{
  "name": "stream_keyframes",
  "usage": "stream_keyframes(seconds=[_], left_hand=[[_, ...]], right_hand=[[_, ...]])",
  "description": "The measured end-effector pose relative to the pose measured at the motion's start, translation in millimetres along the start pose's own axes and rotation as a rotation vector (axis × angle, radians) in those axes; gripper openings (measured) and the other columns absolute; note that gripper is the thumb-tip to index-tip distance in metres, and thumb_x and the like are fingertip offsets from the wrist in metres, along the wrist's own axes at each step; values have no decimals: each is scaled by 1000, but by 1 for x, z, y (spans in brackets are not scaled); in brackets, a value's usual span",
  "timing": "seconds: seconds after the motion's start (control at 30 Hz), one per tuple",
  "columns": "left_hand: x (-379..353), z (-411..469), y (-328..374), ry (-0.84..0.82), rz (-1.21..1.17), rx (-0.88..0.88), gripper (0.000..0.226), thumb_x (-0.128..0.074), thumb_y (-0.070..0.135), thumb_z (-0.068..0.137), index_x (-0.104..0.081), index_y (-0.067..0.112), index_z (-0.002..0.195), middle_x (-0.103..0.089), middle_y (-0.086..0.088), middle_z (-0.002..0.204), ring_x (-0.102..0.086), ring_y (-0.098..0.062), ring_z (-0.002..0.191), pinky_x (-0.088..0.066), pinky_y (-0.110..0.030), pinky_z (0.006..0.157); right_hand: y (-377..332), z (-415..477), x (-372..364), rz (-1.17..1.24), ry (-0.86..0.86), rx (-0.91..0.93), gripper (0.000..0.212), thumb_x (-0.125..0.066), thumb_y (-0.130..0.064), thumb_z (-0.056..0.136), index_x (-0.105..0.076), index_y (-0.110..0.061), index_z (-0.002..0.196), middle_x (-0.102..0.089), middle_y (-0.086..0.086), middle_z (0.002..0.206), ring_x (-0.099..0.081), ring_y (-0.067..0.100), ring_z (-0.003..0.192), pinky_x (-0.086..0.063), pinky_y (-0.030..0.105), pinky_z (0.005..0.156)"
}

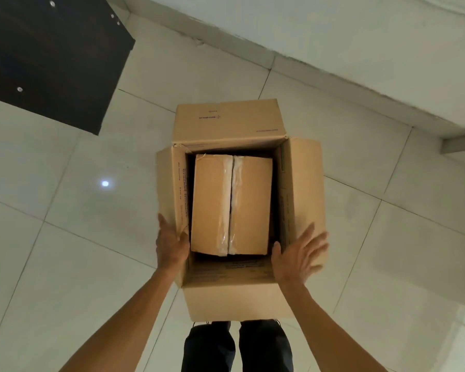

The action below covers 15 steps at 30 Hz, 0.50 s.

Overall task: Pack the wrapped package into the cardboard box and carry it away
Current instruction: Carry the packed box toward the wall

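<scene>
An open cardboard box (pixel 227 122) stands on the tiled floor in front of my legs, all its flaps folded outward. Inside it lies the wrapped package (pixel 212 200), a brown parcel with a strip of clear tape down its middle, slightly tilted. My left hand (pixel 171 244) rests against the box's left flap near the front corner, thumb at the package's lower left corner. My right hand (pixel 297 255) hovers at the right flap, fingers spread and blurred, holding nothing.
White floor tiles (pixel 91 210) surround the box. A dark panel (pixel 46 63) lies at the upper left. A raised white ledge or step (pixel 360 49) runs diagonally across the upper right. My dark trouser legs (pixel 236 347) stand just behind the box.
</scene>
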State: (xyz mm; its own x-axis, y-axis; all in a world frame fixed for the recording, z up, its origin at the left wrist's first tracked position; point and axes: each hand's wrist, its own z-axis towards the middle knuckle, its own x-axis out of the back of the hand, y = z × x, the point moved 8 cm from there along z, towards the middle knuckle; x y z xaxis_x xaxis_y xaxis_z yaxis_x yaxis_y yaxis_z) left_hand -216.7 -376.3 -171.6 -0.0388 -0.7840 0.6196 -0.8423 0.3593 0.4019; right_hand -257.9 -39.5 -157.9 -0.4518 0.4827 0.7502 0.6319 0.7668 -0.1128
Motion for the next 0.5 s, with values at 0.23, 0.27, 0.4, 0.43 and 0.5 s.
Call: stream_keyframes(seconds=[0.23, 0.27, 0.4, 0.43, 0.5], left_hand=[[-4, 11, -4, 3, 0, 133, 45, -45, 5, 105, -46, 10, 149, -60, -19, 144, -59, -42, 129, -49, -54, 109], [-5, 12, -8, 18, -44, 176, 41, -46, 8, 105, -51, 10, 145, -62, -19, 141, -60, -41, 126, -51, -53, 108], [-15, 5, -18, 42, -341, 334, 25, -52, 8, 101, -67, 17, 120, -70, -15, 123, -68, -36, 112, -57, -57, 98], [-18, 4, -15, 25, -418, 353, 24, -53, 7, 101, -67, 18, 117, -71, -15, 120, -69, -34, 109, -59, -57, 95], [-25, 10, -4, -23, -569, 382, 27, -56, 4, 99, -65, 18, 120, -73, -16, 116, -73, -33, 102, -63, -56, 86]], right_hand=[[-14, 10, -13, 87, -18, 111, 65, -46, -20, 103, -11, -20, 158, -37, 16, 160, -46, 42, 137, -49, 62, 100], [-22, 16, -6, 75, -1, 161, 63, -46, -21, 103, -15, -17, 158, -41, 17, 156, -51, 42, 132, -51, 59, 98], [-66, 48, 21, 45, 73, 379, 68, -54, -23, 98, -21, -14, 157, -36, 16, 160, -39, 37, 144, -37, 60, 114], [-73, 54, 27, 46, 96, 372, 71, -56, -23, 96, -20, -15, 157, -30, 16, 164, -31, 37, 149, -30, 62, 118], [-70, 58, 36, 94, 125, 175, 85, -63, -22, 93, -11, -17, 161, -11, 16, 170, -10, 39, 156, -16, 66, 121]])
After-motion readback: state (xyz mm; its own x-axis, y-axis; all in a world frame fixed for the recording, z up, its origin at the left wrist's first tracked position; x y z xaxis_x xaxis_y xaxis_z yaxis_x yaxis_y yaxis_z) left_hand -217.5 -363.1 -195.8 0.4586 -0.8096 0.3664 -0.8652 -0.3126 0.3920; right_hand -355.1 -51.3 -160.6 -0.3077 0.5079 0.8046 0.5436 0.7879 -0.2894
